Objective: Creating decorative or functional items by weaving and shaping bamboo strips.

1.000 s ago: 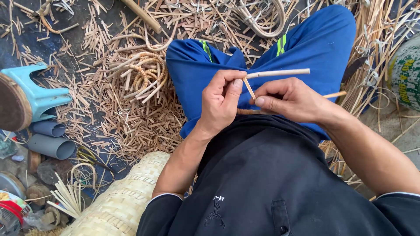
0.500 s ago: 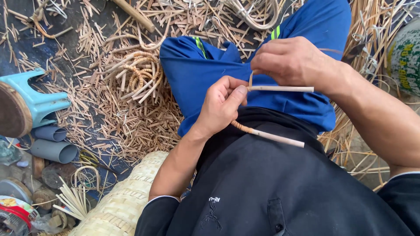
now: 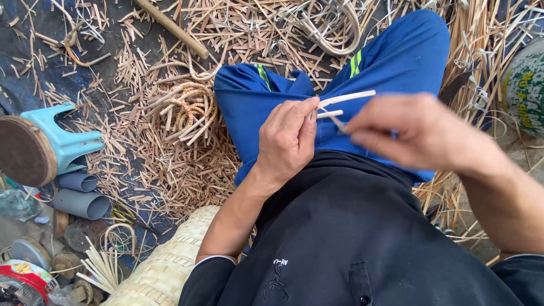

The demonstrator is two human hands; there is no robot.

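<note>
We split a thin cane strip over our lap.

Our left hand (image 3: 289, 141) pinches the pale cane strip (image 3: 345, 101) above the blue shorts (image 3: 255, 107), where it forks into two slivers. Our right hand (image 3: 422, 133), blurred, is closed on a sliver's end. The strip looks light, springy and brittle, best held close behind the fork. Half a second ago the right hand was raised farther from the shorts, with a second cane piece across our lap; that piece is gone from view.
</note>
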